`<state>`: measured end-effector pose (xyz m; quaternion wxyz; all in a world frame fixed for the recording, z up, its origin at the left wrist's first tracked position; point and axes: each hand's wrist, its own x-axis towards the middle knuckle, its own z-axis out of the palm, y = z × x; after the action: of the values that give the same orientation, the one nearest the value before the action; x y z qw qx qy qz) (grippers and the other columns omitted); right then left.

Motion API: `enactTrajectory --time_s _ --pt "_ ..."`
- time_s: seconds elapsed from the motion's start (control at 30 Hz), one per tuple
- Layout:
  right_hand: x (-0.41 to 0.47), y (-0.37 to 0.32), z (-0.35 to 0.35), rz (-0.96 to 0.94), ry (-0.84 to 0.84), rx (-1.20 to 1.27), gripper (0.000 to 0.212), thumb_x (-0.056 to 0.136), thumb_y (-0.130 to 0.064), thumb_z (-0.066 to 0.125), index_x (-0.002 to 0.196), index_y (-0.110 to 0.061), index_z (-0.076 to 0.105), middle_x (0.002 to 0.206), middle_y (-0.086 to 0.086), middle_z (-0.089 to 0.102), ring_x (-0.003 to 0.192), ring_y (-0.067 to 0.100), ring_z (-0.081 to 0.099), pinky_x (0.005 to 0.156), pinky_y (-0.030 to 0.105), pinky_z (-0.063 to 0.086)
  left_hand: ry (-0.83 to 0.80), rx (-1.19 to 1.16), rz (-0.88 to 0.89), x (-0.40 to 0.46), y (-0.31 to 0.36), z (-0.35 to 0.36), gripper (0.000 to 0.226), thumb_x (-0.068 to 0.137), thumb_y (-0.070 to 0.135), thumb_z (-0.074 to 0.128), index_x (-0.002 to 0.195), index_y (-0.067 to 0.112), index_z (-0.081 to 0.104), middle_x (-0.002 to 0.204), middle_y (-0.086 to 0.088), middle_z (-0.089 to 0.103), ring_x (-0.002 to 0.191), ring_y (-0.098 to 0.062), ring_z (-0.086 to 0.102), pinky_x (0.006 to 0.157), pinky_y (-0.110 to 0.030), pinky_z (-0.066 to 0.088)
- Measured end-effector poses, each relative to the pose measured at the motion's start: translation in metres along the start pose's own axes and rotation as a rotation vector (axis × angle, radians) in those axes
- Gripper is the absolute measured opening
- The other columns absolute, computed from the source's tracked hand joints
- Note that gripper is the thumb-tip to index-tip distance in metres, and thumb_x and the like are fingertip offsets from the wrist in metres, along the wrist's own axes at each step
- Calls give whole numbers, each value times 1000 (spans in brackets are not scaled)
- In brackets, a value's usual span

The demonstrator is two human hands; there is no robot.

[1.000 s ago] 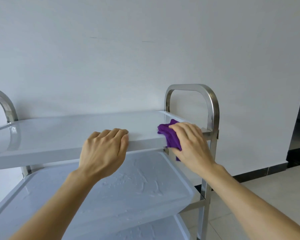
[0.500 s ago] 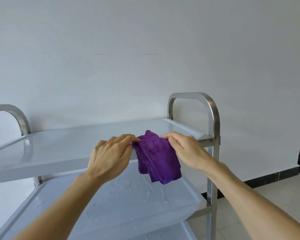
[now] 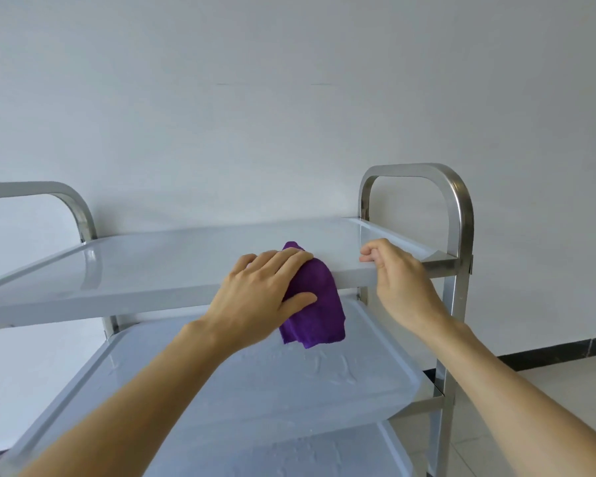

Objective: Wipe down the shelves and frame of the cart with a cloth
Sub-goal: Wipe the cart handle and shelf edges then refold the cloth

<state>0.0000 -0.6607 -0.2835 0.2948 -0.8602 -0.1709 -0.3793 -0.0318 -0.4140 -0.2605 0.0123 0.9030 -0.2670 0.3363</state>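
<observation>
1. The purple terry cloth point(image 3: 315, 297) has changed hands: a second ago the right hand pressed it at the right end of the top shelf, half a second ago both hands held it between them, and now the left hand point(image 3: 260, 299) alone has it, at mid-frame.
2. The left hand grasps the cloth, fingers draped over the front lip of the glossy white top shelf point(image 3: 172, 266) and thumb underneath. The right hand point(image 3: 398, 278) has let go and rests on the same lip just to the right, its fingers curled over the edge, apparently steadying the cart.
3. This suggests the wipe will now run leftward along the front edge, the right end being already covered.
4. The cloth is bunched and folded over the lip, its loose lower half hanging in front of the white middle shelf point(image 3: 255, 383), whose surface looks streaked or wet.
5. The brushed steel frame point(image 3: 456, 208) at the right looks dry; whether it has been wiped I cannot tell.
</observation>
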Motion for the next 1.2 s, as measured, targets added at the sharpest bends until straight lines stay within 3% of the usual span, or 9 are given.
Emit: enactTrajectory --time_s 0.13,0.3,0.4,0.53,0.7,0.83,1.0,1.2 --pt "-3 -1 6 -4 61 -15 23 105 -14 37 112 -12 59 109 1 69 106 23 58 89 34 45 8 45 -58 -36 -48 -25 54 91 69 37 135 38 45 131 22 57 111 -13 60 86 -28 44" --pt "-3 -6 14 -70 154 -114 19 102 -4 44 104 -5 63 98 7 70 93 30 62 87 36 43 9 146 -178 -76 -90 -50 59 83 75 37 130 41 45 121 20 63 100 -18 65 68 -32 49" --pt "0 -27 23 -98 201 -238 24 100 -10 44 99 -8 68 85 7 61 78 34 58 81 43 43 -5 141 -201 -65 -73 -44 67 75 78 48 123 31 47 117 15 63 104 -20 60 78 -34 47" --pt "3 -80 50 -333 48 -254 22 97 -15 47 105 -14 68 93 2 70 83 28 65 81 39 46 7 140 -170 -37 -43 -21 77 73 74 59 132 24 50 130 11 60 114 -22 57 92 -34 43" --pt "4 -91 60 -442 59 -273 26 99 -34 48 105 -19 69 96 -8 74 86 20 69 71 36 47 33 134 -131 -43 -56 -22 72 70 72 61 130 33 47 128 19 58 111 -14 58 78 -26 38" --pt "4 -78 58 -504 34 -324 41 90 -54 60 110 -20 70 108 -9 73 95 17 70 73 34 51 -14 123 -240 -80 -104 -45 74 65 72 65 130 46 40 127 24 57 107 -13 58 71 -27 37" --pt "4 -80 62 -506 95 -332 39 82 -48 75 106 -18 71 101 -6 75 88 20 71 67 33 50 -42 201 -398 -119 -141 -66 77 65 72 64 133 43 39 129 21 57 111 -17 57 76 -32 44" --pt "2 -77 57 -519 107 -350 36 85 -46 71 105 -15 72 99 -3 75 87 22 72 67 34 51 88 230 -297 -87 -84 -39 73 73 67 59 125 17 56 121 3 64 108 -31 57 98 -42 41"
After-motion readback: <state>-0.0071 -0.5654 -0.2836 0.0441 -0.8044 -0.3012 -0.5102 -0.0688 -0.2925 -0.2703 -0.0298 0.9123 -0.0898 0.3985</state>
